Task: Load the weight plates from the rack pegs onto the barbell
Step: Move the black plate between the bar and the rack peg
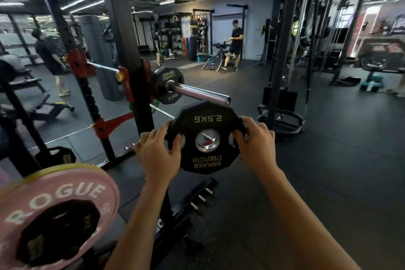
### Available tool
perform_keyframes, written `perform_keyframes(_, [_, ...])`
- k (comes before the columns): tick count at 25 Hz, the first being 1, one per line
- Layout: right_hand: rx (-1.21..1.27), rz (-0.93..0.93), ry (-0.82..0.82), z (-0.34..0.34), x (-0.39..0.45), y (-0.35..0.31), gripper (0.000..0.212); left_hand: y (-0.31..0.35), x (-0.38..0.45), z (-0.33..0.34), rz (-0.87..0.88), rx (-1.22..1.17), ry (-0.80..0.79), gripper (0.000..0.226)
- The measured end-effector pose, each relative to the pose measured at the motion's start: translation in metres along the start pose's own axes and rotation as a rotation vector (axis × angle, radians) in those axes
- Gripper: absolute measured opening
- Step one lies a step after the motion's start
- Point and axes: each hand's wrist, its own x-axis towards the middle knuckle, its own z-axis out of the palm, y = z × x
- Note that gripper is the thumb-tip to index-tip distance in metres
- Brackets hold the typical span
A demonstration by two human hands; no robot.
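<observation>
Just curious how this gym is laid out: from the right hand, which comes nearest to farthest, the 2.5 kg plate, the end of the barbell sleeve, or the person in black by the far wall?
1. 2.5 kg plate, gripped by the right hand.
2. Barbell sleeve end, just above and beyond.
3. Person in black, far across the room.

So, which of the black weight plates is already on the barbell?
The black plate on the chrome barbell sleeve, beside the rack upright. The 2.5KG plate is off the bar, held in both hands.

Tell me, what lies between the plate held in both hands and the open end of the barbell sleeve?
Nothing: in the head view the 2.5 kg plate sits just below the sleeve end, with only open air and floor behind.
</observation>
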Motion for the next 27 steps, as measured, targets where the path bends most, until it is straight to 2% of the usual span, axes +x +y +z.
perform_keyframes(2, [-0.043, 0.031, 0.006, 0.004, 0.020, 0.031, 0.029, 0.009, 0.015, 0.040, 0.009, -0.052, -0.048, 0.053])
perform_keyframes(7, [-0.089, 0.087, 0.026, 0.018, 0.089, 0.095, 0.032, 0.034, 0.064, 0.134, 0.020, -0.127, -0.082, 0.047])
perform_keyframes(12, [-0.055, 0.058, 0.026, 0.037, 0.138, 0.137, 0.031, 0.041, 0.096, 0.189, 0.019, -0.131, -0.056, 0.043])
perform_keyframes(19, [0.094, -0.094, -0.105, 0.096, 0.189, 0.175, 0.029, 0.035, 0.108, 0.216, -0.056, 0.053, 0.078, 0.042])
perform_keyframes(23, [0.213, -0.169, -0.218, 0.118, 0.215, 0.197, 0.028, 0.058, 0.099, 0.222, -0.123, 0.182, 0.146, 0.047])
perform_keyframes(27, [0.321, -0.197, -0.251, 0.134, 0.223, 0.211, 0.029, 0.072, 0.087, 0.228, -0.161, 0.271, 0.225, 0.048])
